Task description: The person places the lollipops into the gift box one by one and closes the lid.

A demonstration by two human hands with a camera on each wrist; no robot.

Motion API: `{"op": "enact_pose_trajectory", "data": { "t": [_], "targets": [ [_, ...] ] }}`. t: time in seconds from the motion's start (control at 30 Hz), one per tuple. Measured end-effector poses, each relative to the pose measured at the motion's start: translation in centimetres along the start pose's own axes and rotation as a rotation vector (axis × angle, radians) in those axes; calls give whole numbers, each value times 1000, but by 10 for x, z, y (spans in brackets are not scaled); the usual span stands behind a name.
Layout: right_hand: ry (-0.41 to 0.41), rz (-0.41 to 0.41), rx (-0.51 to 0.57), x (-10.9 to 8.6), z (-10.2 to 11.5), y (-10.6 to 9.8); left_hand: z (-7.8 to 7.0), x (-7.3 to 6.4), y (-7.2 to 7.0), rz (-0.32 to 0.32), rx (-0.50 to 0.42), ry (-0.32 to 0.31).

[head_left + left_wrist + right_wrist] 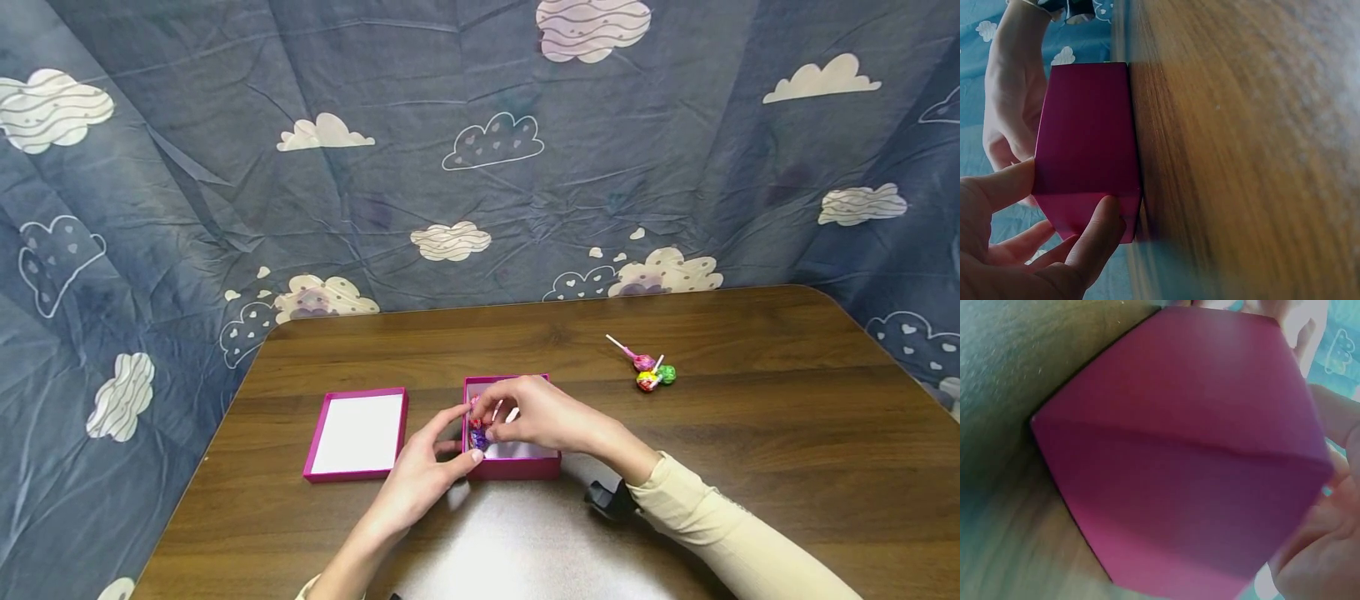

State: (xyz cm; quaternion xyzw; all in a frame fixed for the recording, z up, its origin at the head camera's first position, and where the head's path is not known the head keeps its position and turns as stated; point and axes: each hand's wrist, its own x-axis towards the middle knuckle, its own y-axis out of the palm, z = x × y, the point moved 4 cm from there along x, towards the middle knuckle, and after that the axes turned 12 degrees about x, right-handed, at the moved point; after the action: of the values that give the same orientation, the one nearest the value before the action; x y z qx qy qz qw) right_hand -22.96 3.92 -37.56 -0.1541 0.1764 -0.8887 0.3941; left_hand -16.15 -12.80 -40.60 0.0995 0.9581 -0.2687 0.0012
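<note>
The right hand (543,412), fingers bent, partly hides shiny wrapped candies (477,441) at nine o'clock inside the square magenta box (517,470); I cannot tell whether it pinches any. The left hand (418,479), spread wide, touches the box at eight o'clock.

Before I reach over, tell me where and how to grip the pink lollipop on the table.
Probably best pinch the pink lollipop by its white stick, coming from above left: the stick lies free, pointing away from the yellow lollipop and green lollipop crowding its head.

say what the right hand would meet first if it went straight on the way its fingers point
Probably the wrapped candies in the pink box, just at the right hand; depth leaves unclear whether they already touch.
</note>
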Motion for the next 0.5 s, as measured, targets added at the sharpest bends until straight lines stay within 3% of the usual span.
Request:
{"op": "enact_pose_trajectory", "data": {
  "t": [0.17, 0.5],
  "targets": [
    [-24, -108, -54, -12, 5, -18, -1, 0, 0, -4, -4, 1],
    [34, -236, -66, -47, -3, -62, 0, -1, -1, -8, -8, -7]
  ]
}}
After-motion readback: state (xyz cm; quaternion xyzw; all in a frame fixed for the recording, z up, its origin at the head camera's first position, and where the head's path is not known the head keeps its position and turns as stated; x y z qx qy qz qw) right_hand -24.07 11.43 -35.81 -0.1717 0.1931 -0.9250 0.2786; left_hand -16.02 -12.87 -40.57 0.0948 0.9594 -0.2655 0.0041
